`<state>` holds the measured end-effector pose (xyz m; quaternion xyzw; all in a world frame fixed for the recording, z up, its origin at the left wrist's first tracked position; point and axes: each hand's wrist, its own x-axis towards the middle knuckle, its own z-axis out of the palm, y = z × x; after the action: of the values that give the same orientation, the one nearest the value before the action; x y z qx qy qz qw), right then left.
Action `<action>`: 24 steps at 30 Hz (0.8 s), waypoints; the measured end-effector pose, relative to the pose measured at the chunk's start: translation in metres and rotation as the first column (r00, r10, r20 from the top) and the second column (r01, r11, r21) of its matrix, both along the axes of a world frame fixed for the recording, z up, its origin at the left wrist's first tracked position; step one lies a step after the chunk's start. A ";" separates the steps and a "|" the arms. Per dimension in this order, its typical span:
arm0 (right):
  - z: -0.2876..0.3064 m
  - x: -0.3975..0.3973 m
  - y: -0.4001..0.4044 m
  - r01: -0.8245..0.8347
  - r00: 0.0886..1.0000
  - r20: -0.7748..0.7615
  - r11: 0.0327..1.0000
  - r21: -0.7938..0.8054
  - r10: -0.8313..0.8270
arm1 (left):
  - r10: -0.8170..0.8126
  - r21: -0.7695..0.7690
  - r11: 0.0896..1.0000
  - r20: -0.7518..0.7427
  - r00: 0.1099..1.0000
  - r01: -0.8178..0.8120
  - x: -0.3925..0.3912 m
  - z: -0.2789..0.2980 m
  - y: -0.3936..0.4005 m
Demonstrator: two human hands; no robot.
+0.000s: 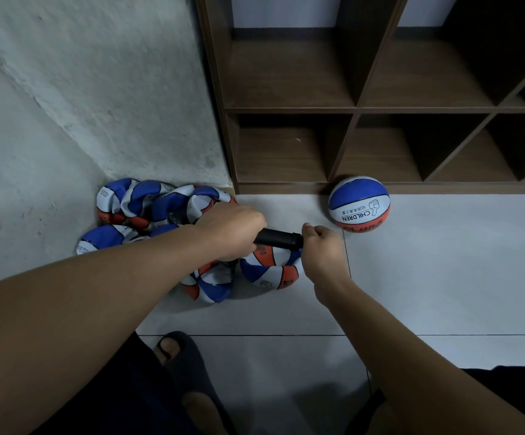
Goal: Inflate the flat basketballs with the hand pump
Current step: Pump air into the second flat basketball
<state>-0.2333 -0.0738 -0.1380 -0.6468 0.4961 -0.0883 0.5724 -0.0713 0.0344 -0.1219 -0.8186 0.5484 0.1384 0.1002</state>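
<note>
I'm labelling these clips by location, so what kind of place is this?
Probably an indoor storage corner. A dark wooden cubby shelf stands on a pale tiled floor beside a rough plastered wall, with flat basketballs heaped in the corner and one inflated basketball by the shelf.

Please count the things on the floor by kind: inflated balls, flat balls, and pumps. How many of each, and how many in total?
Inflated basketball: 1
Flat basketballs: about 5 in a crumpled, overlapping pile, exact count unclear
Hand pump: 1, black, gripped by the left hand and the right hand
Total: about 7
</note>
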 end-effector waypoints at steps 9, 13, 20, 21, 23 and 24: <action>0.004 -0.008 -0.064 0.072 0.996 -0.059 0.997 0.024 -0.070 | 0.091 -0.032 0.995 -0.127 0.988 -0.096 0.040 0.003 0.019; 0.004 -0.013 -0.082 0.185 0.981 -0.071 0.981 0.056 -0.181 | 0.085 -0.080 0.992 -0.114 0.990 -0.094 0.042 0.005 0.021; 0.013 -0.004 -0.030 0.061 0.998 -0.007 0.996 -0.068 -0.061 | 0.079 -0.101 0.991 -0.088 0.993 -0.088 0.009 0.001 0.008; 0.013 -0.003 -0.024 0.050 0.999 -0.005 0.996 -0.067 -0.051 | 0.085 -0.093 0.991 -0.083 0.993 -0.093 0.006 0.000 0.008; 0.014 -0.002 -0.015 0.026 1.000 -0.006 0.997 -0.079 -0.027 | 0.083 -0.092 0.992 -0.075 0.994 -0.090 0.000 -0.003 0.007; 0.016 -0.001 -0.011 0.015 1.000 -0.007 0.996 -0.083 -0.016 | 0.079 -0.095 0.992 -0.079 0.994 -0.086 -0.003 -0.004 0.007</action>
<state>-0.2342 -0.0853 -0.1218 -0.6665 0.4991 -0.1107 0.5426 -0.0743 0.0414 -0.1255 -0.8388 0.5235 0.1458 0.0335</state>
